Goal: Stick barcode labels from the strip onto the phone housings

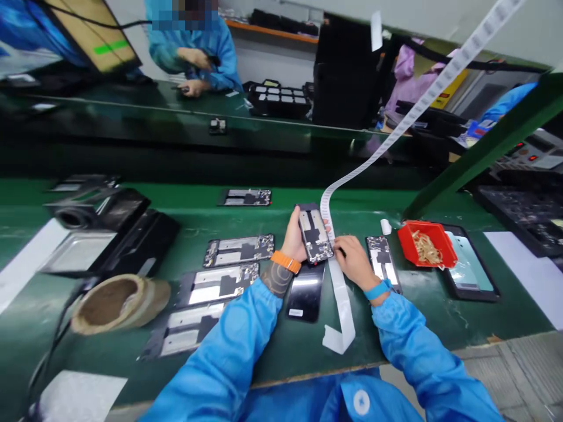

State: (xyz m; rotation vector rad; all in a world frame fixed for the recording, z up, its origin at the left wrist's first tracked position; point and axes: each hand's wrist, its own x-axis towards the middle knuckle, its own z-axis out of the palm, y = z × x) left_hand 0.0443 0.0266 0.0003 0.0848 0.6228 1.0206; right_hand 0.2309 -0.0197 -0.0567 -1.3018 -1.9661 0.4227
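My left hand (pixel 294 237) is wrapped round an open phone chassis (pixel 314 234), holding it tilted above the green bench. My right hand (pixel 352 261) is closed in a pinch at the chassis's right edge, beside a long white label tape (pixel 338 281) that runs down from the upper right and ends near the bench's front edge. What the fingertips pinch is too small to name. A dark phone screen (pixel 305 296) lies under the held chassis.
Three more chassis (pixel 240 250) lie in a row to the left, one (pixel 382 261) to the right, another (pixel 245 197) farther back. A red bin (pixel 426 243) holds small parts. A tape roll (pixel 118 302) and a black fixture (pixel 109 231) stand left. A person in blue (pixel 193 47) works across the conveyor.
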